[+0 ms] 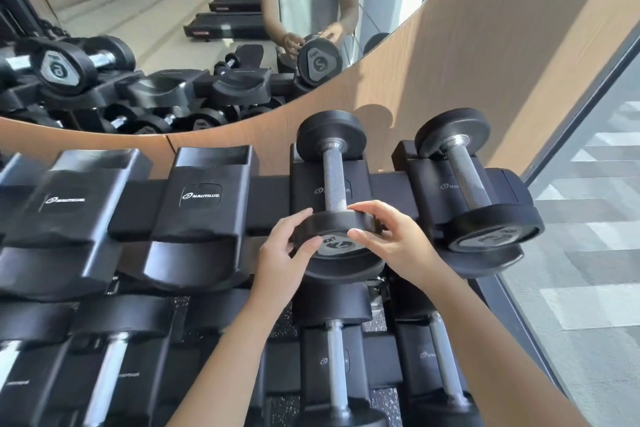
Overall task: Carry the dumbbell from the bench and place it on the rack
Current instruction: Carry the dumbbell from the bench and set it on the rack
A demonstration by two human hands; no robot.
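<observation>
Both hands, left [287, 250] and right [391, 239], grip the dumbbell's [334, 180] near head. It lies on the rack's [201, 198] top tier, far head cradled. Risk: letting go before the near head seats, so it rolls forward or pinches fingers.

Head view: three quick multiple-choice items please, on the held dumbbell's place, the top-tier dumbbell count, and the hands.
1. Where is the held dumbbell? A on the floor; B in a top-tier cradle of the rack; C on the lower tier.
2. Dumbbells on the top tier? A one; B four; C two.
3. Which hands grip it? A both; B left only; C neither.
Answers: B, it lies across a cradle; C, a second dumbbell lies to its right; A, the left hand and right hand each curl round its near end.
</observation>
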